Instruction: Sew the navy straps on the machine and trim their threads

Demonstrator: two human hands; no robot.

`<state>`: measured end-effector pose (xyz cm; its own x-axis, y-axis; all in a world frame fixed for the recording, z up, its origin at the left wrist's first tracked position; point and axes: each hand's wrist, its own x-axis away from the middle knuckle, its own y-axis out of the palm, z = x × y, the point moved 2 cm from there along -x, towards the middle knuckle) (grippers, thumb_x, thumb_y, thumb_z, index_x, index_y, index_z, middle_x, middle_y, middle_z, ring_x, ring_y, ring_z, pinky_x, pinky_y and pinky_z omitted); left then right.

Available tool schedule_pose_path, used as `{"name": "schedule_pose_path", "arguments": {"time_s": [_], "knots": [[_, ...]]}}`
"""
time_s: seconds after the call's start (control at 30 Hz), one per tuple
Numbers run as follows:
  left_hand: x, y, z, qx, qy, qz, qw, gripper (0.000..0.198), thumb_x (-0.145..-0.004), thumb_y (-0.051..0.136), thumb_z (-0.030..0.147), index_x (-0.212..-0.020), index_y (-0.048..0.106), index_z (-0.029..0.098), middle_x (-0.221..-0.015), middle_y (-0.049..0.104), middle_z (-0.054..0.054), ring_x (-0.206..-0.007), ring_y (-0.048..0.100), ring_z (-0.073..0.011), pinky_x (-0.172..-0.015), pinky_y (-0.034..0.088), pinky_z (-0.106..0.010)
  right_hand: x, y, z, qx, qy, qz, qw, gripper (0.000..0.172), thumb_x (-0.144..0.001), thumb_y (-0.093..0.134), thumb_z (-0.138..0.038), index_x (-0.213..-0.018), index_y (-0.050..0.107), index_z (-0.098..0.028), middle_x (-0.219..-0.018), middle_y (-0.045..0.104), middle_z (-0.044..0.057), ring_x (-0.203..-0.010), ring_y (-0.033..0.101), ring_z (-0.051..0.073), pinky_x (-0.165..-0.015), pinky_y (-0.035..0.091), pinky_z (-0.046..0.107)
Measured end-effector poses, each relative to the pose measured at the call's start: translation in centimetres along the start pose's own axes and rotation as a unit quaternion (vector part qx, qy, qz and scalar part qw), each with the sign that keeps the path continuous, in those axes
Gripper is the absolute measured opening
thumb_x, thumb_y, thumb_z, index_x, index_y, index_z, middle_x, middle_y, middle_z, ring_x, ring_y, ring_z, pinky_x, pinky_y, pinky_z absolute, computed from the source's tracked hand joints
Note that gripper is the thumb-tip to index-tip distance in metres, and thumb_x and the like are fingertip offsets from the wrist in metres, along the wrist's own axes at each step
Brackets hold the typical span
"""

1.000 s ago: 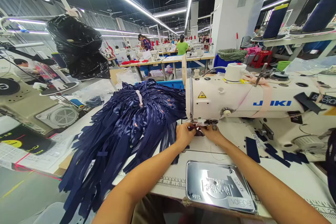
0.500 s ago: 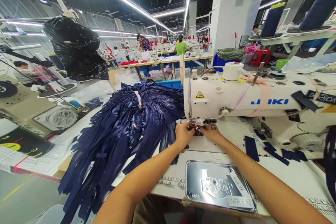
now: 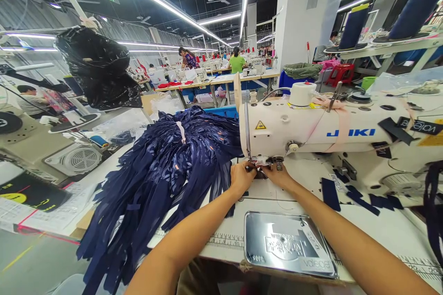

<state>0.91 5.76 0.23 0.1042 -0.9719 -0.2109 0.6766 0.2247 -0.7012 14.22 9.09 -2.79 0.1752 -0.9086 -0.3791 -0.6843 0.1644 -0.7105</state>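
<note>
Both my hands meet under the needle end of a white JUKI sewing machine (image 3: 311, 136). My left hand (image 3: 241, 177) is curled, its fingers pinched at the presser foot on a small dark piece that I cannot make out. My right hand (image 3: 279, 176) presses close against it from the right, fingers bent at the same spot. A big heap of navy fabric strips (image 3: 166, 175) lies just left of my left hand and spills over the table's front edge.
A shiny metal plate (image 3: 287, 244) is set in the white table (image 3: 391, 235) between my forearms. Loose navy pieces (image 3: 360, 198) lie under the machine arm. A black plastic bag (image 3: 98, 67) hangs at left. Thread cones (image 3: 353, 27) stand at right. Other workers sit at far tables.
My hands stay at the presser foot with hardly any movement. The view has shifted slightly, so the machine sits a little further left in the picture.
</note>
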Motion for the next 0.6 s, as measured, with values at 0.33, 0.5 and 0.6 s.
{"name": "schedule_pose_path", "arguments": {"time_s": [0.33,0.5,0.6], "knots": [[-0.1,0.0,-0.1,-0.003,0.004,-0.001,1.000,0.014,-0.069,0.058,0.015,-0.074,0.070,0.018,-0.062,0.064,0.000,-0.065,0.059,-0.0140,-0.063,0.041,-0.022,0.0,0.7,0.3,0.022,0.022,-0.001,1.000,0.020,-0.075,0.044,-0.021,-0.067,0.062,-0.019,-0.067,0.066,0.005,-0.073,0.061,0.020,-0.068,0.045,0.030],[-0.1,0.0,-0.1,-0.004,0.003,0.001,1.000,0.014,-0.070,0.058,0.015,-0.076,0.071,0.018,-0.062,0.064,0.000,-0.064,0.059,-0.0140,-0.063,0.041,-0.022,0.1,0.6,-0.2,0.038,0.015,-0.019,0.999,0.024,-0.077,0.044,-0.024,-0.063,0.062,-0.020,-0.063,0.065,0.004,-0.075,0.060,0.021,-0.072,0.045,0.031],[-0.1,0.0,0.0,-0.003,0.002,0.002,1.000,0.015,-0.070,0.058,0.015,-0.077,0.071,0.017,-0.062,0.064,-0.001,-0.064,0.059,-0.0141,-0.064,0.041,-0.023,0.0,0.3,-0.7,0.050,0.002,-0.037,0.998,0.024,-0.078,0.044,-0.023,-0.062,0.062,-0.020,-0.064,0.066,0.004,-0.075,0.060,0.021,-0.074,0.044,0.033]]}}
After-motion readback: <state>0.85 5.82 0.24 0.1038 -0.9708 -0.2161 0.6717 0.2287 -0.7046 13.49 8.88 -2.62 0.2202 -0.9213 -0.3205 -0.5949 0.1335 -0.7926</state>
